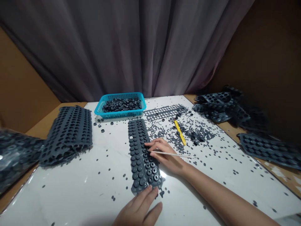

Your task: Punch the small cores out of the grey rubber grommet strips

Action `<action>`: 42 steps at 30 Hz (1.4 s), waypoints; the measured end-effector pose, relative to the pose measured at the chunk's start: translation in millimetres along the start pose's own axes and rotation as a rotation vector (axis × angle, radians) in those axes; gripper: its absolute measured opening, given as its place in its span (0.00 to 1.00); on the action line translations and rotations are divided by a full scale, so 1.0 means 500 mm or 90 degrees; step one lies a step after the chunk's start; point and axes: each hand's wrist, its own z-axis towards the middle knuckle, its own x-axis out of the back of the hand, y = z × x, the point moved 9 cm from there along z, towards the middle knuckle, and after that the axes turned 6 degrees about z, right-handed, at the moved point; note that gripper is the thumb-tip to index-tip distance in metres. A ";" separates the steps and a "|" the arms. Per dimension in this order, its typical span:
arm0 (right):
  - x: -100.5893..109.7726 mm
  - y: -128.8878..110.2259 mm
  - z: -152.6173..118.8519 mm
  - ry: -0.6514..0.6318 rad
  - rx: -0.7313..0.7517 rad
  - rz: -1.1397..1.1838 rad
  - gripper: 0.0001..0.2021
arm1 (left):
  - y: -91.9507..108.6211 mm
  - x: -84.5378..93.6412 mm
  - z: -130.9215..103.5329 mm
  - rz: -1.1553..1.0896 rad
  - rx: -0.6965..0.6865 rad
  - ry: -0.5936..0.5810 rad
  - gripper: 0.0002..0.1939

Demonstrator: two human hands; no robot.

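Right hand (168,160) pinches a white stick (174,154) over the studded sheet (142,160) (left hand (140,207) resting, open, on its near end); right columns (152,171) look holed, left columns (135,158) apparently undone.

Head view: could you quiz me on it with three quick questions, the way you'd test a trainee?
1. Which hand holds the white stick?
2. True or false: the yellow tool lies inside the basket.
3. Fill in: the left hand rests at the near end of the studded ____.

Key:
1. The right hand.
2. False; the yellow tool lies on the table.
3. Sheet.
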 end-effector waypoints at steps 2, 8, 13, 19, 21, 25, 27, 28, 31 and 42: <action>-0.011 0.001 0.000 -0.021 -0.008 0.013 0.03 | -0.001 0.009 0.001 0.019 0.007 0.034 0.12; -0.014 0.005 0.000 -0.034 0.012 -0.024 0.04 | -0.002 0.036 0.011 0.061 0.017 0.109 0.09; -0.022 0.000 -0.001 -0.032 0.093 -0.129 0.03 | 0.000 0.033 0.008 0.060 0.029 0.127 0.08; -0.033 0.004 0.005 -0.003 0.230 -0.365 0.06 | -0.006 0.043 0.015 0.065 0.037 0.137 0.07; -0.016 0.018 0.015 0.024 0.186 -0.393 0.07 | -0.003 0.046 0.018 0.069 0.028 0.135 0.07; 0.038 0.031 0.020 0.128 0.043 -0.299 0.05 | -0.004 0.049 0.016 0.064 0.049 0.153 0.08; 0.043 0.029 0.017 0.138 0.000 -0.194 0.04 | -0.004 0.046 0.014 0.060 0.051 0.153 0.09; 0.036 0.026 0.017 0.122 -0.009 -0.145 0.05 | -0.002 0.044 0.013 0.059 0.047 0.152 0.09; 0.002 0.018 0.017 0.045 -0.015 -0.061 0.05 | 0.000 0.036 0.011 0.060 0.038 0.145 0.09; -0.020 0.014 0.023 -0.003 0.020 -0.141 0.07 | 0.001 0.029 0.003 0.060 0.030 0.144 0.09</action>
